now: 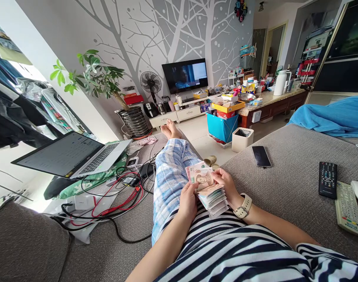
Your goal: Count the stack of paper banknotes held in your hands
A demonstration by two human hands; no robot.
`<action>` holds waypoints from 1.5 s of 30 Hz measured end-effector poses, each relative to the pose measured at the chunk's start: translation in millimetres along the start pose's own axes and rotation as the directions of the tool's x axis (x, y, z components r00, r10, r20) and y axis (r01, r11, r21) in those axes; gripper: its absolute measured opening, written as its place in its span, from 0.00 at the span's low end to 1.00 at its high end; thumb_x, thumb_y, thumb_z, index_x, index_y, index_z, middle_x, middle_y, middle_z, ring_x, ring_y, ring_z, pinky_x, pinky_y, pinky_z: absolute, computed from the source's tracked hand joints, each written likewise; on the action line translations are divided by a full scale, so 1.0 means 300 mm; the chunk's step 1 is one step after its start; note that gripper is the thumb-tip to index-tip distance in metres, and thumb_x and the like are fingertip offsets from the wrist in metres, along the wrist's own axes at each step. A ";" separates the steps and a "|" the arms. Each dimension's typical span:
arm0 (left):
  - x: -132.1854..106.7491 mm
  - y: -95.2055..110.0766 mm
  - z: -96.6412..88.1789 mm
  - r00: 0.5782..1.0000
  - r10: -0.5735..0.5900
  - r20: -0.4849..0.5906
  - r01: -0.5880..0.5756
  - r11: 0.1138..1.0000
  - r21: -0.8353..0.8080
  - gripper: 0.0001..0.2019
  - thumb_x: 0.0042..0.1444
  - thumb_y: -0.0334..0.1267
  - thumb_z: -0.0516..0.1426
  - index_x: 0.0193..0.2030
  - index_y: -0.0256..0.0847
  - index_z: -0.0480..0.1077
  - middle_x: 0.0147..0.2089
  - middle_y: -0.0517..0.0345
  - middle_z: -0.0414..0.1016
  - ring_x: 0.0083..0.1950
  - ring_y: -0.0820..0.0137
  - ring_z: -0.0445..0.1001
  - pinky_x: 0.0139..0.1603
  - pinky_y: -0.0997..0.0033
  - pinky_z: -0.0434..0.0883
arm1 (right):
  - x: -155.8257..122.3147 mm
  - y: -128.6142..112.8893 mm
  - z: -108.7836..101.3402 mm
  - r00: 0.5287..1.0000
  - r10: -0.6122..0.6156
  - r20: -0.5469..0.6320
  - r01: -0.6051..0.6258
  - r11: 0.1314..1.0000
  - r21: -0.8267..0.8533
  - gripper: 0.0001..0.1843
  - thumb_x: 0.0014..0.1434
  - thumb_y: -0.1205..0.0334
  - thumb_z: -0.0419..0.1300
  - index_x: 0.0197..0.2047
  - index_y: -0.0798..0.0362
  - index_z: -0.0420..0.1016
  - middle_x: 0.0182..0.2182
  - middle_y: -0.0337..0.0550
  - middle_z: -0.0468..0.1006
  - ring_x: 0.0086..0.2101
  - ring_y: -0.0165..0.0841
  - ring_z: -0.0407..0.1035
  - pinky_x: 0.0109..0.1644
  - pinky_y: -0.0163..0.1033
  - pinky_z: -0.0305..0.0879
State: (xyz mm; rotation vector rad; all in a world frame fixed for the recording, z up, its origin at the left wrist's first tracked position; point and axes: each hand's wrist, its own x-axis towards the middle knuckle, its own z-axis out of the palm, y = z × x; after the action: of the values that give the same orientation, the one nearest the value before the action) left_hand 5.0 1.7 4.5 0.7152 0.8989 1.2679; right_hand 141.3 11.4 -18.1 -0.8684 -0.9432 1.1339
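Note:
I sit on a grey sofa [284,168] with my legs stretched out in blue plaid trousers. Both hands hold a thick stack of banknotes [212,197] over my lap. My left hand [188,201] grips the stack from the left side, thumb against the notes. My right hand [227,186], with a pale wristwatch on its wrist, closes on the stack's right edge. The top pink note [200,174] is lifted and fanned up away from the rest between the fingers of both hands.
An open laptop [70,154] rests on a green cushion at my left above tangled red and black cables [120,196]. On the sofa at my right lie a black phone [261,156], a black remote [327,179] and a white remote [348,209]. A television [185,75] stands ahead.

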 end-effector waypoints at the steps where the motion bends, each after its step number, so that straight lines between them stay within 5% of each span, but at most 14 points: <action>1: -0.002 0.000 -0.001 1.000 -0.004 0.003 0.004 1.000 0.012 0.08 0.44 0.35 0.61 0.34 0.39 0.75 0.29 0.55 0.78 0.31 0.64 0.76 0.37 0.65 0.71 | 0.002 0.003 0.000 1.000 0.005 -0.014 -0.005 1.000 0.002 0.18 0.49 0.47 0.65 0.28 0.52 0.65 0.20 0.33 0.64 0.22 0.27 0.56 0.27 0.35 0.54; 33: 0.035 -0.019 -0.018 0.998 -0.003 -0.063 -0.002 0.997 -0.072 0.10 0.47 0.36 0.58 0.36 0.33 0.73 0.33 0.51 0.80 0.33 0.65 0.77 0.38 0.66 0.73 | -0.001 0.015 0.004 0.999 -0.023 0.047 0.017 0.993 0.118 0.17 0.53 0.52 0.62 0.22 0.52 0.63 0.18 0.32 0.57 0.21 0.27 0.50 0.25 0.35 0.46; 45: 0.028 -0.017 -0.018 0.995 0.001 -0.102 -0.006 0.999 -0.051 0.08 0.46 0.36 0.59 0.33 0.34 0.73 0.28 0.56 0.77 0.29 0.68 0.74 0.29 0.70 0.71 | -0.004 0.004 0.007 0.999 0.005 0.050 -0.011 0.992 0.124 0.16 0.51 0.52 0.63 0.23 0.52 0.65 0.17 0.32 0.58 0.20 0.26 0.50 0.25 0.35 0.46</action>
State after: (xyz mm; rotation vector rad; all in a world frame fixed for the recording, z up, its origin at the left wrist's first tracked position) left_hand 3.3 8.9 -4.0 0.6168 0.9447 1.3354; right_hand 138.9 10.8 -18.6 -0.7473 -0.9000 1.2126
